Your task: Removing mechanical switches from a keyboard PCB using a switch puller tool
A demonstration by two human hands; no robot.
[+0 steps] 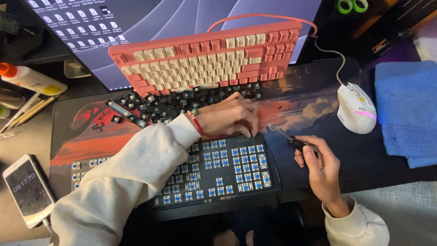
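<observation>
A black keyboard with its keycaps off and blue switches bare lies in front of me on the desk mat. My left hand reaches across its top edge and pinches a thin dark tool that points down at the board's top right. My right hand hovers to the right of the board and grips a slim tool with a black handle and clear tip. A heap of loose black keycaps lies just beyond my left hand.
A pink and cream keyboard leans against the monitor at the back. A white mouse and a folded blue towel sit to the right. At the left lie a phone, a glue bottle and brushes.
</observation>
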